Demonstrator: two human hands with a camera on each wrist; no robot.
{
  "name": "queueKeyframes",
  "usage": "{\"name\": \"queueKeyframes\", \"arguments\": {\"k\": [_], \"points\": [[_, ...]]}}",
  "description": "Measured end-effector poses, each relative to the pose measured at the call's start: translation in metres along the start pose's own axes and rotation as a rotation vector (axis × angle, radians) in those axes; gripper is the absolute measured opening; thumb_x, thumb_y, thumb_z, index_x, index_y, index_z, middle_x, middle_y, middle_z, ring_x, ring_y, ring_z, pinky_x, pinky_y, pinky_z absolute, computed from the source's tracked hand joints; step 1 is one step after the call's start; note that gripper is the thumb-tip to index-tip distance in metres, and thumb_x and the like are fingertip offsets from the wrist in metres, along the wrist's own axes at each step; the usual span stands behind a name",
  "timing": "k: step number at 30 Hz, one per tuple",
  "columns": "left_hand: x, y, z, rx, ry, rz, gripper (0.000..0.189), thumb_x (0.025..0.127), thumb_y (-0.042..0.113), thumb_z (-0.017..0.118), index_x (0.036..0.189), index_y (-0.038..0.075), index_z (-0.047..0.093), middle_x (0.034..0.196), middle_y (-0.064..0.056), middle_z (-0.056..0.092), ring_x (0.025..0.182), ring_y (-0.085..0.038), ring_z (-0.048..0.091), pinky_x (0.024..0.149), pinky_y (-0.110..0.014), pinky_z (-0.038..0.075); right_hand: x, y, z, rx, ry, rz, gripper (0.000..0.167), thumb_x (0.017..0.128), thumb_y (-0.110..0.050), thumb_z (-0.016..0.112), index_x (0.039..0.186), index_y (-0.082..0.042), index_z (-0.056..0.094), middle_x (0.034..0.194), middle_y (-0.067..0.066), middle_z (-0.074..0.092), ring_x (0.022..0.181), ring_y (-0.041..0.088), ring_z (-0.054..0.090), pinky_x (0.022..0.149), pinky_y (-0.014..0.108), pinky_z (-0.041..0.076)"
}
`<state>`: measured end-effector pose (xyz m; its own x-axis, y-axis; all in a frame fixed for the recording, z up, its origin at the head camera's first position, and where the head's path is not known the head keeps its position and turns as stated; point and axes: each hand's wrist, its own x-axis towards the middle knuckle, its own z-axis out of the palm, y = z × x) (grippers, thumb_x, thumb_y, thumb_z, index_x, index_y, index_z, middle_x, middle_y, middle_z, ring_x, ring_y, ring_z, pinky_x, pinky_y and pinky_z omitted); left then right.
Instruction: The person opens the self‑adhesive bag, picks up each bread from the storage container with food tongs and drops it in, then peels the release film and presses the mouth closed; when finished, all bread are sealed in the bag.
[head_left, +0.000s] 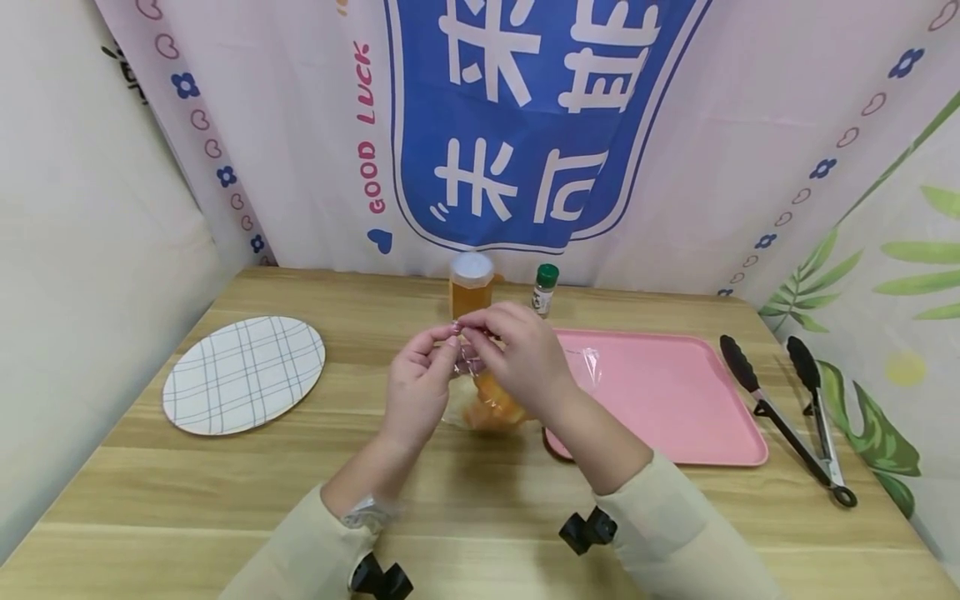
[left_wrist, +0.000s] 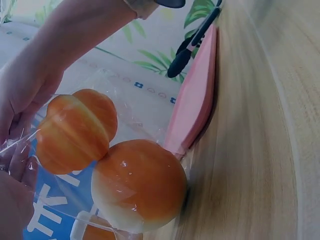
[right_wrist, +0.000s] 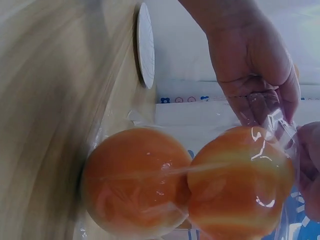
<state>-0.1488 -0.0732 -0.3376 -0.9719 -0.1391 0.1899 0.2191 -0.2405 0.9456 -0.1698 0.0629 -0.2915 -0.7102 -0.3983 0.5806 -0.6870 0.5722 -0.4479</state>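
A clear plastic bag (head_left: 455, 408) with bread buns inside hangs below both hands, close over the table. My left hand (head_left: 420, 379) pinches the gathered top of the bag between thumb and fingers. Right beside it, my right hand (head_left: 521, 354) pinches the same twisted plastic, its fingertips meeting the left ones. In the left wrist view a smooth round bun (left_wrist: 140, 185) sits lowest, with a ridged bun (left_wrist: 75, 132) above it. The right wrist view shows the round bun (right_wrist: 137, 182) and ridged bun (right_wrist: 240, 182) through shiny film.
A jar (head_left: 471, 287) of amber contents and a small green-capped bottle (head_left: 544, 290) stand behind the hands. To the right lies a pink tray (head_left: 667, 400), with black-tipped tongs (head_left: 787, 442) beyond it. An oval checked board (head_left: 243, 375) is at left.
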Motion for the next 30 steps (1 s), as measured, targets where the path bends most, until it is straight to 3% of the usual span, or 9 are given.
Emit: {"name": "queueKeyframes", "arguments": {"k": [3,10,17,22,30], "points": [[0.0,0.0,0.0,-0.018,-0.019,0.003,0.023,0.098,-0.002,0.048,0.115,-0.014,0.057,0.096,-0.012,0.075,0.076,-0.006,0.071,0.078,-0.027,0.061,0.005,0.0,-0.002,0.025,-0.044,0.029,0.013,0.093,-0.013,0.067,0.102,-0.007,0.074,0.096,0.004,0.072,0.089,0.016,0.064,0.08,0.029,0.057],[-0.001,0.001,0.0,-0.056,-0.073,0.009,0.02,0.099,-0.002,0.046,0.112,-0.012,0.057,0.08,0.003,0.073,0.071,-0.01,0.072,0.077,-0.032,0.062,0.016,0.001,-0.011,0.05,-0.182,0.032,0.015,0.094,-0.009,0.065,0.106,-0.005,0.073,0.098,0.007,0.071,0.087,0.017,0.062,0.079,0.029,0.057],[-0.001,0.001,-0.001,-0.041,-0.104,0.014,0.019,0.099,-0.001,0.048,0.111,-0.012,0.057,0.081,0.001,0.074,0.072,-0.01,0.072,0.076,-0.034,0.062,0.027,-0.001,-0.023,0.001,-0.342,0.005,0.015,0.094,-0.008,0.064,0.106,-0.005,0.073,0.1,0.006,0.071,0.09,0.017,0.062,0.083,0.029,0.056],[-0.001,0.003,-0.001,-0.037,-0.109,0.016,0.018,0.099,-0.001,0.047,0.11,-0.01,0.058,0.078,0.006,0.072,0.07,-0.009,0.071,0.076,-0.031,0.062,0.026,-0.001,-0.023,-0.01,-0.324,-0.015,0.013,0.094,-0.009,0.064,0.102,-0.007,0.074,0.096,0.004,0.071,0.087,0.015,0.061,0.08,0.027,0.056],[-0.002,0.005,0.001,-0.04,-0.088,0.005,0.016,0.1,0.0,0.046,0.105,-0.011,0.058,0.079,0.008,0.071,0.069,-0.01,0.071,0.075,-0.032,0.062,0.019,0.003,-0.015,-0.002,-0.204,-0.091,0.01,0.092,-0.01,0.068,0.099,-0.007,0.075,0.093,0.004,0.074,0.085,0.016,0.066,0.079,0.029,0.057]]}}
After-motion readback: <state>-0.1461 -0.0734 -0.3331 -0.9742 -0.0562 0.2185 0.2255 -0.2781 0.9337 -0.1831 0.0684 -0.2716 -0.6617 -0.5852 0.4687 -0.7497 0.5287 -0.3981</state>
